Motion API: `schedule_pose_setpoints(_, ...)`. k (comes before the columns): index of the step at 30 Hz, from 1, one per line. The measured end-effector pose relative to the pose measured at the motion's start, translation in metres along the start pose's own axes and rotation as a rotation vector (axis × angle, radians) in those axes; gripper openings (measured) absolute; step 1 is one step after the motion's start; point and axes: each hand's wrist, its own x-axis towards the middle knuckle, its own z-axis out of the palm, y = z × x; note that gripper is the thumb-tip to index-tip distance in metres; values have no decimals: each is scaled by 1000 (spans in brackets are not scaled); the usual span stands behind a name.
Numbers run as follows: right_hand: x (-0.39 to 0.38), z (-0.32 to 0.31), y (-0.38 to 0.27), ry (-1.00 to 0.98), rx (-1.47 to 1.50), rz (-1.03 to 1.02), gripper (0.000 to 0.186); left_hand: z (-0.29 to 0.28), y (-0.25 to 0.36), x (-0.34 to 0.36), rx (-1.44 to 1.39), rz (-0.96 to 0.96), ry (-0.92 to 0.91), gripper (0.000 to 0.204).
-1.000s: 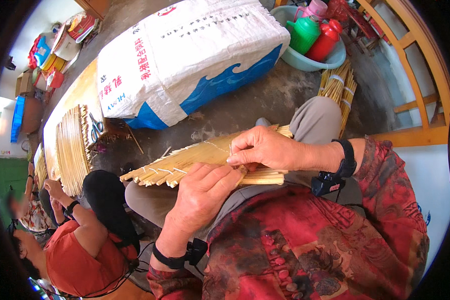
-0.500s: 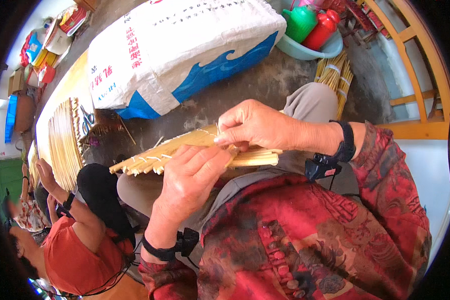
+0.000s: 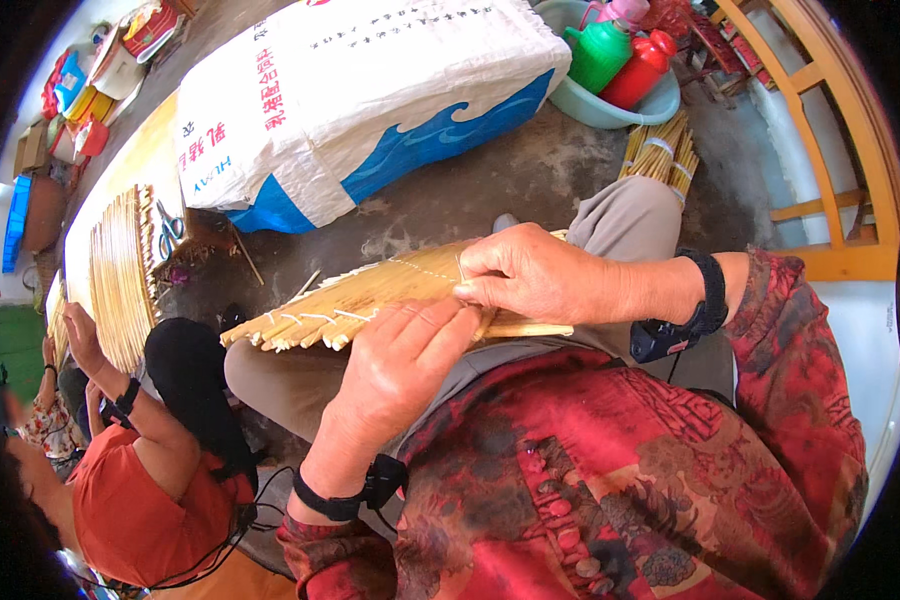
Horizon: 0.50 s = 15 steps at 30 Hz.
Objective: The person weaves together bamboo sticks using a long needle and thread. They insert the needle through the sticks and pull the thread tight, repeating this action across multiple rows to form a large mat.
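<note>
A mat of pale straw stalks [image 3: 370, 290] slants across my lap, with white cord stitched along its near edge and a finer stitched line farther up. My left hand [image 3: 405, 350] is closed over the mat's near edge, its fingertips pressed close to those of the other hand. My right hand [image 3: 540, 270] makes a pinch at the right part of the mat. A thin strand shows by its fingertips, too fine to name for sure. Below that hand, a stalk end [image 3: 535, 330] sticks out to the right.
A large white and blue woven sack [image 3: 370, 100] lies ahead. At the far right a light-blue basin [image 3: 590, 108] holds a green and a red flask, near tied straw bundles [image 3: 660, 150]. Scissors [image 3: 170, 232] lie beside another straw mat [image 3: 120, 280]. A person in orange [image 3: 150, 490] sits at left.
Both my hands have shifted slightly right along the mat, the right one also lower. Fewer stalk ends show beneath the right hand. The neighbour's raised hand has moved a little.
</note>
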Motion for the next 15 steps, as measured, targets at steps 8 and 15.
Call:
schedule_pose_setpoints(8, 34, -73, 8, 348, 11, -244, 19, 22, 15, 2, -110, 280, -274, 27)
schedule_pose_setpoints(15, 36, -103, -11, 263, 1009, -122, 26, 10, -9, -4, 23, 86, -99, 30)
